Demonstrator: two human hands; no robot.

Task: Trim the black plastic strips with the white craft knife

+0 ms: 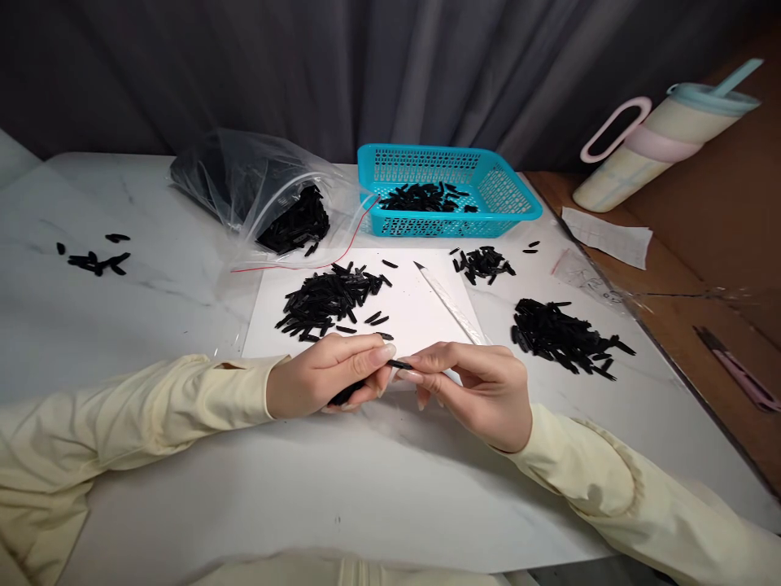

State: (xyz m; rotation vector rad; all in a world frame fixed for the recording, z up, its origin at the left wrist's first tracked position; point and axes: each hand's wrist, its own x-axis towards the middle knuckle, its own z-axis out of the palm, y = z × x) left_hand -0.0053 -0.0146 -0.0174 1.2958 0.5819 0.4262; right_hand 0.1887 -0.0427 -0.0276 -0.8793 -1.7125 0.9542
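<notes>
My left hand (329,376) is closed around several small black plastic pieces, one dark end showing under the palm. My right hand (473,389) pinches one thin black piece (399,365) at the fingertips, which meet the left thumb. A long white craft knife (451,303) runs from under my right hand toward the far side. Both hands hover over the near edge of a white sheet (415,313). A heap of black pieces (329,297) lies on that sheet just beyond my left hand.
A turquoise basket (506,199) holds more black pieces. A clear bag (262,191) spills pieces at the back left. Other piles lie right (565,335), mid-back (482,264) and far left (94,260). A tumbler (659,142) and pink cutter (741,376) sit on the brown surface.
</notes>
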